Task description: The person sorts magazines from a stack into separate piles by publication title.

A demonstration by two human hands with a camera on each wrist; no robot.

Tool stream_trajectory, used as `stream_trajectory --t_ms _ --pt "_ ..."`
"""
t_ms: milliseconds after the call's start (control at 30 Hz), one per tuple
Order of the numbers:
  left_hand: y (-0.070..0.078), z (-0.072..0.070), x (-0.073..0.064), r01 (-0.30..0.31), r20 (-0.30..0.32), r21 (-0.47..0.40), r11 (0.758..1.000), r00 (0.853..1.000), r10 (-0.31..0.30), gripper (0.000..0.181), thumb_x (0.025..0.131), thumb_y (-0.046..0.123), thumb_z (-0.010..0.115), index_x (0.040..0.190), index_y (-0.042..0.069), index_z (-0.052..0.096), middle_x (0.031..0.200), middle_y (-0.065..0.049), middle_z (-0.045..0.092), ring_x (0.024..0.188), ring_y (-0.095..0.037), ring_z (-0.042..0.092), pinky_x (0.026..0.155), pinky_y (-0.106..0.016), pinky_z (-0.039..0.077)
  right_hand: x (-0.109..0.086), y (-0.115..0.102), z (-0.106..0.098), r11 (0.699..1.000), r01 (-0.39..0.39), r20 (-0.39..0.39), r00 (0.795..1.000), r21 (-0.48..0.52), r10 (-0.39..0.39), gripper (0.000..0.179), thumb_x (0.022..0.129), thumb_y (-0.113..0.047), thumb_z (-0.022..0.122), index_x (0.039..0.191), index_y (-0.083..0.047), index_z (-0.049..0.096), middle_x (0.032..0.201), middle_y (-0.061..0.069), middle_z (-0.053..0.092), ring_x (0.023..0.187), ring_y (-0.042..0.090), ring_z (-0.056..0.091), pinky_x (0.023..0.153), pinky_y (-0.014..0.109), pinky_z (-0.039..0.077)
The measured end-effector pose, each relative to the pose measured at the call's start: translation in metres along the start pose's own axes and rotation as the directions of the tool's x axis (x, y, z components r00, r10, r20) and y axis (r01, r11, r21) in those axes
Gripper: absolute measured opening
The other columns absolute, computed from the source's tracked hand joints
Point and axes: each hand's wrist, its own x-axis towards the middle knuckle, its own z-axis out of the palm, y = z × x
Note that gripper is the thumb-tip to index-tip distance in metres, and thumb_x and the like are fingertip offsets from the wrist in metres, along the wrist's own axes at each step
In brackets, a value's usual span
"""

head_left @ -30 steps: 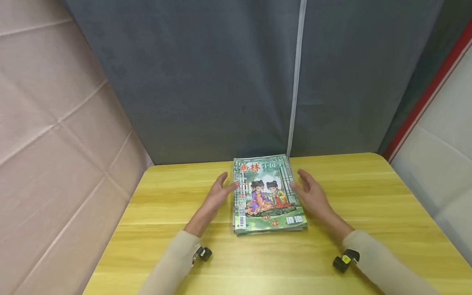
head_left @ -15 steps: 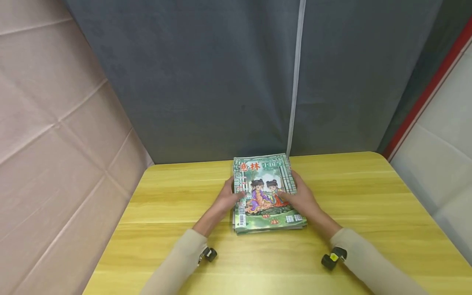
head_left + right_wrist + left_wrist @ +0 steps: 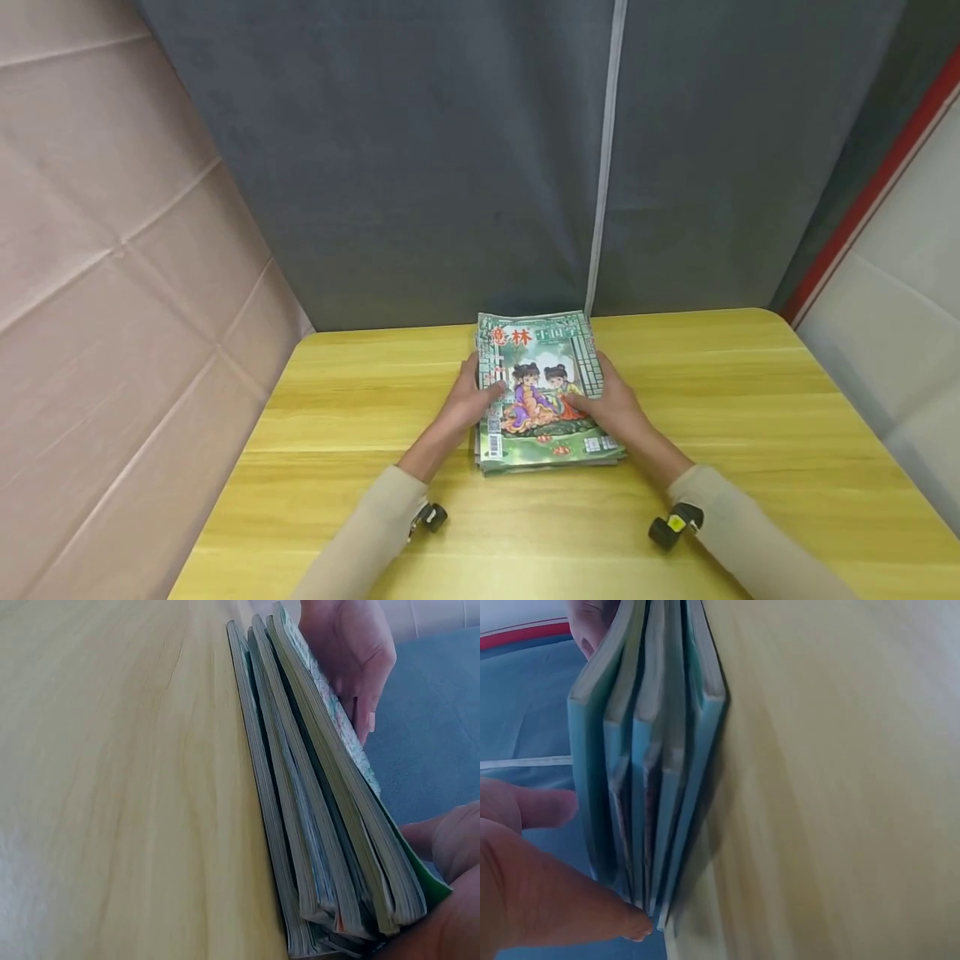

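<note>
A stack of several magazines (image 3: 534, 350) lies flat near the back of the table, its green top cover showing two cartoon children. My left hand (image 3: 465, 400) grips the stack's left side, thumb over the cover and fingers along the edge. On the opposite side my right hand (image 3: 615, 407) holds it the same way, its thumb reaching further across the picture. In the left wrist view the magazines' spines (image 3: 641, 742) stand slightly apart, with fingertips right at the lower ones. The right wrist view shows uneven page edges (image 3: 322, 795) close over the wood.
The yellow wood-grain table (image 3: 352, 400) extends to both sides and in front of the stack. A dark grey curtain (image 3: 420, 167) with a pale vertical strip hangs right behind its back edge. Pale fabric walls (image 3: 112, 333) flank it, with a red strip (image 3: 877, 192) on the right.
Both hands have moved inward from beside the stack and taken hold of its sides, thumbs now over the top cover. The stack has hardly shifted.
</note>
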Motion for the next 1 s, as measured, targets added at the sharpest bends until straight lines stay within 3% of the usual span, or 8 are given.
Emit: stream_trajectory --t_ms 233,367,533,667,800,1000 --pt "0.016 0.008 -0.011 -0.123 -0.014 0.082 0.989 0.992 0.124 0.086 0.102 0.019 0.064 0.172 0.025 0.014 0.18 -0.01 0.004 0.167 -0.034 -0.002 0.132 -0.065 0.002 -0.002 -0.001 -0.006 1.0 0.009 0.008 1.0 0.012 -0.009 0.103 0.099 -0.023 0.075 0.17 -0.004 0.003 0.173 0.029 0.022 0.158 0.048 0.028 0.131 0.061 0.023" --pt "0.025 0.014 -0.018 -0.147 0.038 0.077 0.986 0.989 0.144 0.091 0.103 0.017 0.062 0.172 0.031 0.004 0.18 -0.006 0.0 0.167 -0.032 0.001 0.134 -0.06 0.005 -0.005 -0.001 -0.009 1.0 0.005 0.014 1.0 0.026 -0.006 0.1 0.099 -0.018 0.072 0.17 -0.005 0.003 0.173 0.028 0.021 0.158 0.047 0.028 0.131 0.062 0.024" --pt "0.035 0.021 -0.023 -0.155 0.123 -0.005 0.988 0.98 0.154 0.095 0.103 0.007 0.056 0.17 0.037 -0.005 0.18 0.003 -0.007 0.167 -0.025 -0.003 0.135 -0.055 0.001 -0.011 -0.003 -0.012 0.998 -0.021 0.011 1.0 0.067 0.021 0.097 0.096 -0.004 0.065 0.17 -0.005 0.002 0.175 0.027 0.016 0.16 0.048 0.022 0.133 0.061 0.019" --pt "0.041 0.026 -0.023 -0.189 0.104 -0.061 0.98 0.975 0.195 0.089 0.103 -0.001 0.048 0.171 0.028 0.0 0.181 0.003 -0.005 0.167 -0.021 -0.004 0.136 -0.049 0.0 -0.016 -0.007 -0.014 0.99 -0.035 0.006 0.999 0.138 0.035 0.096 0.092 0.007 0.057 0.17 -0.005 0.003 0.175 0.025 0.017 0.161 0.046 0.02 0.133 0.061 0.017" --pt "0.05 0.036 -0.023 -0.223 0.045 -0.124 0.967 0.972 0.23 0.077 0.105 -0.003 0.041 0.172 0.018 0.009 0.181 -0.003 0.003 0.167 -0.021 0.001 0.137 -0.047 0.003 -0.017 -0.008 -0.018 0.983 -0.037 -0.011 0.999 0.181 0.039 0.085 0.097 0.007 0.047 0.17 -0.005 0.004 0.175 0.025 0.02 0.162 0.045 0.019 0.134 0.06 0.015" --pt "0.063 0.052 -0.021 -0.247 0.024 -0.182 0.952 0.967 0.255 0.072 0.107 0.0 0.039 0.171 0.021 0.014 0.18 0.001 0.008 0.167 -0.02 0.005 0.137 -0.047 0.007 -0.019 -0.006 -0.029 0.981 -0.047 -0.063 0.996 0.19 0.06 0.072 0.106 -0.002 0.039 0.17 -0.004 0.005 0.176 0.025 0.017 0.163 0.044 0.017 0.134 0.059 0.015"
